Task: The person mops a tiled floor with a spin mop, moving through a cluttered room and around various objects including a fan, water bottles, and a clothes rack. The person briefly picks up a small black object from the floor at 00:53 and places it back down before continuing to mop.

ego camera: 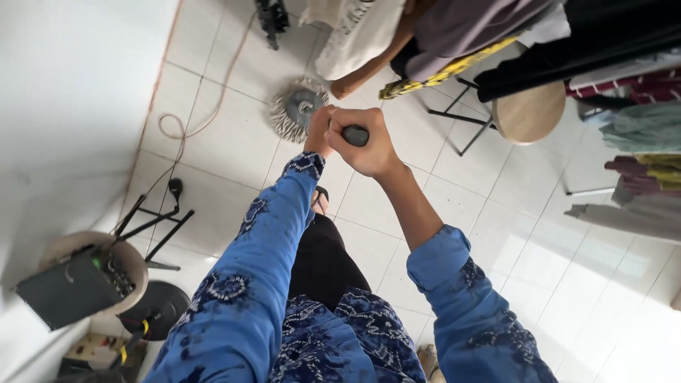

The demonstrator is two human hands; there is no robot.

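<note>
Both of my hands grip the grey top end of a mop handle (356,135), seen end-on from above. My right hand (365,142) wraps over the handle's tip; my left hand (319,129) clasps it just below, on the far side. The round string mop head (296,108) rests on the white tiled floor (234,149) beyond my hands. My sleeves are blue with a dark pattern.
A round wooden stool (528,113) with black legs stands at the right. Clothes hang on a rack (649,128) at the right edge. A second stool (106,262) holding a black device sits at the left by the white wall. A cable (186,128) loops across the floor.
</note>
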